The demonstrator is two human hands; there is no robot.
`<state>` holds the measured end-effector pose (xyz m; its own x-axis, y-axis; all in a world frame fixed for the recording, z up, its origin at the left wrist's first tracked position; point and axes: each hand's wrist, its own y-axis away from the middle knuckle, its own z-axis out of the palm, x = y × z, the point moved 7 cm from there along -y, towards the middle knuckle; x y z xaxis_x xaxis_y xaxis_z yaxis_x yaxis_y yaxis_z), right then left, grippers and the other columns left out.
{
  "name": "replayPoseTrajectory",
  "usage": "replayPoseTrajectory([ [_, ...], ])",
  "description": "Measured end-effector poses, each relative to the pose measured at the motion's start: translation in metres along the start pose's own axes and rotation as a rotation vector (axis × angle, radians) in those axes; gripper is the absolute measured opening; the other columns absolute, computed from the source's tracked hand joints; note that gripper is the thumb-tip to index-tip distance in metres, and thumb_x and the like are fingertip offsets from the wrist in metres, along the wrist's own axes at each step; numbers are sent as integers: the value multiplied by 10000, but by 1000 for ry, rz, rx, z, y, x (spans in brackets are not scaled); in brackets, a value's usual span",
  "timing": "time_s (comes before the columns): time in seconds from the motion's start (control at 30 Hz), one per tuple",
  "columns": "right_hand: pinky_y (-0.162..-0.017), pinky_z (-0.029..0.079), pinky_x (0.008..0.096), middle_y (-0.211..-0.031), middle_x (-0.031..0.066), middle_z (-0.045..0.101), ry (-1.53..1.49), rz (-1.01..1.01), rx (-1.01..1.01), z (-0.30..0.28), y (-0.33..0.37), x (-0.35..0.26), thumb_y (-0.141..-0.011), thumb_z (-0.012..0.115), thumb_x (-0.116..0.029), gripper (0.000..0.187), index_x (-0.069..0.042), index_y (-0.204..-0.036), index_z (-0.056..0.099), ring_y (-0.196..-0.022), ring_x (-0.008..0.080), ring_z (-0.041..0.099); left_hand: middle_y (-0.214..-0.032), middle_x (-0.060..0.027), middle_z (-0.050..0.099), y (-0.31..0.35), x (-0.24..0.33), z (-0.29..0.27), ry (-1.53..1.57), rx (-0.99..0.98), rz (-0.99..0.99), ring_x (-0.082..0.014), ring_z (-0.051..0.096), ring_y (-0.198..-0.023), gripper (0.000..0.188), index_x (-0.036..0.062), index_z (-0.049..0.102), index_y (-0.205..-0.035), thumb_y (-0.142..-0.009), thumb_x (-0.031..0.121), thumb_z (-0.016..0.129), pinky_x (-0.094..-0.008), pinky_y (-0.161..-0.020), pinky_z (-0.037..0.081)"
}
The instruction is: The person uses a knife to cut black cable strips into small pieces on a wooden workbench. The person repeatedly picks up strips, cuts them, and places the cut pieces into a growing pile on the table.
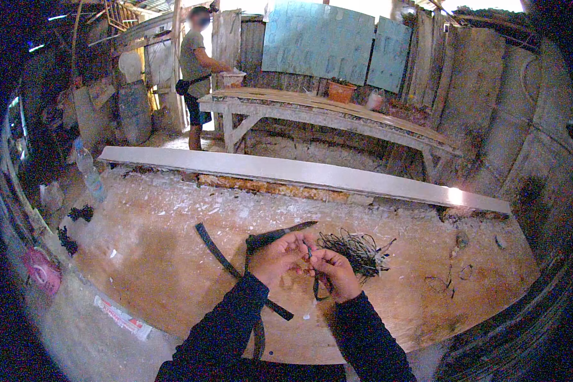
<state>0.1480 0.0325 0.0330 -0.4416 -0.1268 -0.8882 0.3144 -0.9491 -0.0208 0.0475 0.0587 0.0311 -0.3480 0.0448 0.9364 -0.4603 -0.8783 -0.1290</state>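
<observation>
My left hand [280, 258] and my right hand [336, 274] meet above the near middle of the wooden table [153, 267], fingers pinched close together. Between them is a narrow black strap [322, 294], part of which loops down below my right fingers. Another flat black strap [215, 248] lies slantwise on the board, passing under my left wrist. A wider dark band [299, 226] shows behind my left hand; how it joins the others is hidden. Just beyond my right hand sits a tangled bundle of thin black cords [356, 251].
A long pale board [286, 172] runs along the table's far edge. At left are a plastic bottle [90, 172], black clumps [76, 216] and a pink object [42, 272]. Behind, a person [194, 70] stands at a workbench [331, 114] bearing an orange pot [341, 91].
</observation>
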Motion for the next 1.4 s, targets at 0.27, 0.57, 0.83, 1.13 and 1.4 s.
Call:
replayPoseTrajectory([
  [0.27,-635,428,208,-939,17,548,134,-29,63,-3,-5,4,-808,527,-89,197,-3,-985,522,-683,92,522,-777,-28,585,-3,-10,1,-48,8,-58,-113,558,-669,244,19,563,-941,-800,218,558,-215,-577,454],
  [0.57,-557,355,190,-745,-38,491,473,-113,58,1,-3,5,-848,487,-210,133,-80,-858,511,-632,52,434,-847,-36,598,-7,-6,-15,-237,6,8,-124,572,-723,218,20,590,-927,-778,178,585,-240,-586,483],
  [0.83,-608,358,213,-737,-17,482,523,-97,67,4,-1,4,-854,469,-217,137,-86,-823,490,-685,71,432,-801,-32,570,-4,10,-18,-360,74,67,-111,568,-691,184,-5,606,-824,-747,162,622,-218,-553,490],
  [1.13,-453,245,176,-607,-75,389,455,-161,109,9,3,-1,-835,510,-208,152,-89,-743,487,-515,20,329,-774,-21,573,-1,15,-19,-337,105,108,-96,557,-663,197,7,589,-835,-741,175,632,-216,-547,473],
  [1.4,-437,248,176,-604,-75,389,358,-138,80,18,8,-7,-841,492,-227,154,-108,-746,474,-491,22,334,-747,-13,573,-4,-8,-17,76,75,-44,-98,552,-636,172,29,561,-847,-760,170,606,-220,-545,465],
])
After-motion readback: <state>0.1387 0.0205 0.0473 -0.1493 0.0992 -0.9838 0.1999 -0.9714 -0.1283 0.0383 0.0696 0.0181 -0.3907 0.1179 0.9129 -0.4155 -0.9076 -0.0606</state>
